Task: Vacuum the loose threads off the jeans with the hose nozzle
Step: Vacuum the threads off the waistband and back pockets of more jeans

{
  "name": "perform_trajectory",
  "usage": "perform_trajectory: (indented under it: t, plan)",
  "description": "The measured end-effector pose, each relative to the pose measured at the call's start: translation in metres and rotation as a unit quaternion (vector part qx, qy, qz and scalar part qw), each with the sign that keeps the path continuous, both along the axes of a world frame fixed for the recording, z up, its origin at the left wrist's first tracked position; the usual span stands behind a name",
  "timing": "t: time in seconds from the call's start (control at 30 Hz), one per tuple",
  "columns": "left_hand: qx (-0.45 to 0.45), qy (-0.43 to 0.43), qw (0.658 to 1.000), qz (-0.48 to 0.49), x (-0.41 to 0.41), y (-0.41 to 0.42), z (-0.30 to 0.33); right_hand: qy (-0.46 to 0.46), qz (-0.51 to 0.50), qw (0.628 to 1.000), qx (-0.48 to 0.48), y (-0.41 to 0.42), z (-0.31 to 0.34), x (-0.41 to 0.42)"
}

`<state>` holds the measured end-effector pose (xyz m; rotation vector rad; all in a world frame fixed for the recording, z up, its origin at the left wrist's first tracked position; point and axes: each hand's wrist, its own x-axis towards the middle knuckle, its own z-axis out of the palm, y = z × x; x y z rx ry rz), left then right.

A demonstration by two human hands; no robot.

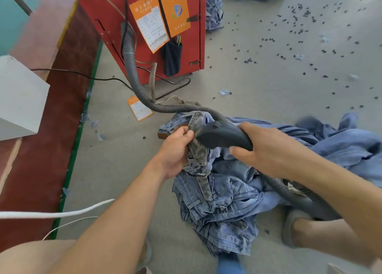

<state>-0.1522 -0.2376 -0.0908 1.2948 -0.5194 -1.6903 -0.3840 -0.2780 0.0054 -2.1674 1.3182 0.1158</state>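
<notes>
My left hand (175, 149) pinches a raised fold of the jeans (217, 201), thumb over a strip of patterned lining (199, 147) that runs roughly up and down between my hands. My right hand (266, 147) is wrapped around the dark hose nozzle (221, 136), fingers curled over its top and thumb underneath. The nozzle's long axis lies across the view, with its mouth pointing left at that strip and touching it or just beside it; I cannot tell which. The rest of the jeans lies crumpled on the floor (258, 83) below the nozzle and to its right, under my right forearm.

The ribbed hose (132, 66) climbs from behind the nozzle up to the red machine (144, 15) well beyond it. A second stretch of hose passes under my right wrist.

I judge the next pass hinges on this: the strip stands crosswise to the nozzle, so the mouth must travel along the strip while my left hand, the nearer one to the fabric, keeps it taut. Loose cloth could get sucked into the mouth.
</notes>
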Motion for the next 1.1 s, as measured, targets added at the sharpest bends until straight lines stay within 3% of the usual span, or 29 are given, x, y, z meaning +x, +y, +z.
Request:
perform_trajectory:
  t: [0.17, 0.33, 0.43, 0.53, 0.6, 0.67, 0.77, 0.83, 0.97, 1.1]
  plan:
    - [-0.004, -0.017, 1.000, -0.011, 0.000, 0.009, -0.004, -0.011, -0.092, 0.995, -0.022, -0.031, -0.009, 0.022]
    - [-0.008, -0.013, 1.000, -0.016, 0.016, 0.012, -0.011, -0.030, -0.032, 0.997, 0.061, -0.018, -0.006, 0.022]
    - [0.001, 0.010, 1.000, 0.001, 0.021, 0.018, -0.021, -0.052, -0.093, 0.993, 0.055, -0.032, -0.016, 0.041]
    - [0.086, -0.004, 0.990, 0.107, 0.031, 0.017, -0.032, -0.079, -0.157, 0.983, 0.043, -0.045, -0.020, 0.027]
    - [0.152, 0.004, 0.980, 0.129, 0.038, 0.016, -0.036, -0.087, -0.144, 0.983, 0.072, -0.038, -0.023, 0.007]
    - [0.190, -0.012, 0.979, 0.070, 0.040, 0.019, -0.032, -0.042, -0.109, 0.991, 0.062, -0.023, -0.031, -0.008]
    - [0.211, -0.203, 0.945, -0.145, 0.034, 0.021, -0.036, -0.021, -0.115, 0.992, 0.052, -0.006, -0.043, -0.016]
    - [0.199, -0.253, 0.934, -0.153, 0.024, 0.018, -0.039, -0.029, -0.127, 0.988, 0.080, -0.002, -0.044, -0.018]
    - [0.165, -0.090, 0.982, -0.009, 0.025, 0.010, -0.039, -0.094, -0.168, 0.975, 0.115, 0.005, -0.032, -0.023]
    - [0.146, 0.063, 0.987, 0.016, 0.019, 0.004, -0.025, -0.165, -0.203, 0.955, 0.141, 0.020, -0.022, -0.022]
